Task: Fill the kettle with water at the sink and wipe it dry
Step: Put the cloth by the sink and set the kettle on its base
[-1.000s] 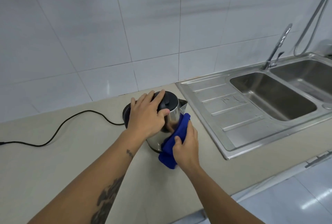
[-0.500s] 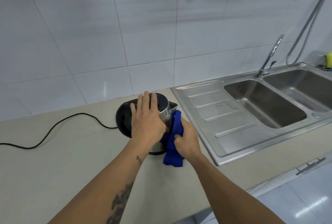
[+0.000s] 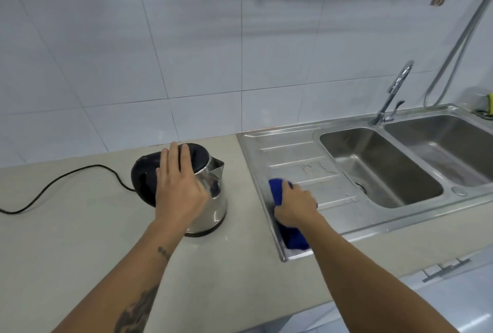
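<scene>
Two hands work at a beige countertop [image 3: 80,239]. From the left, a black power cord [image 3: 66,180] runs to the steel kettle [image 3: 213,199], which stands upright on the counter beside the sink. The left hand [image 3: 178,186] rests on its black lid, fingers straight. The right hand [image 3: 296,207] grips a blue cloth [image 3: 277,191] on the sink's drainboard [image 3: 293,156]; basins and faucet [image 3: 392,95] lie further right.

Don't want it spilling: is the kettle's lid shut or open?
Shut. The black lid sits flat on the upright kettle, with the left hand resting on it.
</scene>
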`<action>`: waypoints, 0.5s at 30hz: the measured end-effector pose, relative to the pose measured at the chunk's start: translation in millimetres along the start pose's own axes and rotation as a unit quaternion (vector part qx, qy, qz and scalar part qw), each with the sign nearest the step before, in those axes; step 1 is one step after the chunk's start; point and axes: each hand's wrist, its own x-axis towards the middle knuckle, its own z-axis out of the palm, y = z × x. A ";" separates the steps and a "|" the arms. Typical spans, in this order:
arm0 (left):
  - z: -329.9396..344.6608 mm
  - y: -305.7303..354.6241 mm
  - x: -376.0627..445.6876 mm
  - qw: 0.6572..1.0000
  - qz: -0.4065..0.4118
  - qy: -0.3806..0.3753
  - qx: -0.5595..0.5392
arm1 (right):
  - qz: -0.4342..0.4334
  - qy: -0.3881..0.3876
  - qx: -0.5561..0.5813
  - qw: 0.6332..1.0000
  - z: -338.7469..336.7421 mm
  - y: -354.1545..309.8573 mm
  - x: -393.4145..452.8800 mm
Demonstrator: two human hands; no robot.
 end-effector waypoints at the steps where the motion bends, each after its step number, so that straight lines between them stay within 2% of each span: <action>1: 0.6 -0.2 -0.3 1.000 -0.002 0.007 0.001 | 0.001 -0.054 -0.017 0.998 17.1 8.2 1.0; 3: 0.9 -0.2 -0.6 1.000 -0.003 0.019 0.002 | -0.015 -0.094 -0.042 0.995 48.8 23.2 1.4; 5: 1.6 0.3 -0.3 1.000 -0.011 0.026 -0.001 | -0.037 -0.075 -0.046 0.995 63.1 31.0 1.7; 11: 2.1 5.1 0.0 0.999 -0.037 0.028 -0.012 | -0.076 -0.040 -0.045 0.995 65.0 45.9 3.9; 15: -3.1 9.1 -1.3 0.998 -0.046 0.022 -0.033 | -0.069 -0.080 -0.033 0.994 53.0 40.5 7.5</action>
